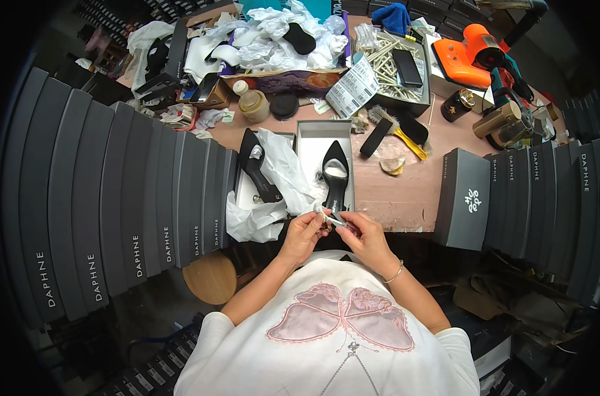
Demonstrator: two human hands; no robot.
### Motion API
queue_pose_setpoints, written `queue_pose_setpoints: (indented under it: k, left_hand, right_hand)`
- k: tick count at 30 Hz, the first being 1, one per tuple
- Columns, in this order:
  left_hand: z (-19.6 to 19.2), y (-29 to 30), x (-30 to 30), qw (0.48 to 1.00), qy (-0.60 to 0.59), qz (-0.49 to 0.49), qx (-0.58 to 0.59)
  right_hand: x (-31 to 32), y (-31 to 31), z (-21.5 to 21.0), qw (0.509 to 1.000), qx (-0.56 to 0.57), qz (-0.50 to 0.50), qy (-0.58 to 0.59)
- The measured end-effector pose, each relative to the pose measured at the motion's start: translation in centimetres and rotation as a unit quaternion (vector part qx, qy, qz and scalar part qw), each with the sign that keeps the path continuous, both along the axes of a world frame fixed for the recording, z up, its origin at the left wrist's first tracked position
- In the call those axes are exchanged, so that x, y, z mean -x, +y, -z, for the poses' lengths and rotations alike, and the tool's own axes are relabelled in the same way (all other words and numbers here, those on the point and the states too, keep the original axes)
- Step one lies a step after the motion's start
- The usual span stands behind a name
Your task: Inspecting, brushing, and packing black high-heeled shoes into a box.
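Observation:
Close to my body, my left hand point(302, 232) and my right hand point(366, 239) meet with fingers pinched. Between their fingertips runs a small whitish strip point(336, 222); its exact kind is too small to make out. Just beyond the fingers a black pointed shoe point(336, 188), pale stuffing in its toe, lies in an open shoe box point(304, 135). Whether the strip joins the shoe's heel end is hidden by my fingers. The matching black shoe point(251, 168) rests to the left beside crumpled white tissue paper point(281, 165).
Dark grey shoe boxes stand in rows at the left point(121, 198) and right point(463, 198). Farther back are a bottle point(250, 102), a yellow-handled brush point(402, 135), a phone point(407, 68), a carton of tissue point(280, 80) and an orange device point(468, 56). A round wooden stool point(209, 277) is lower left.

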State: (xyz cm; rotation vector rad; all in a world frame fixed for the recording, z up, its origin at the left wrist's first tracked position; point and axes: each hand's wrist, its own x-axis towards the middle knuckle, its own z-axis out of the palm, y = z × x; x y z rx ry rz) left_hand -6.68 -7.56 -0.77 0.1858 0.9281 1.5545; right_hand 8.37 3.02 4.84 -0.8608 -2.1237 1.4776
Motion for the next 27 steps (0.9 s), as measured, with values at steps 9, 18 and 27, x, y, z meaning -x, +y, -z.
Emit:
queue_pose_setpoints:
  k: [9, 18, 27]
  left_hand:
    - [0.1, -0.2, -0.2, 1.0, 0.005, 0.003, 0.005]
    - [0.3, -0.4, -0.7, 0.997, 0.053, 0.053, 0.014]
    - [-0.1, -0.1, -0.4, 1.0, -0.015, 0.004, 0.001]
  right_hand:
    - [0.3, -0.1, 0.1, 0.999, -0.043, -0.018, -0.013]
    - [1.2, -0.4, 0.4, 0.998, -0.051, 0.041, 0.011]
    - [-0.3, -0.3, 0.5, 1.0, -0.026, -0.002, -0.002]
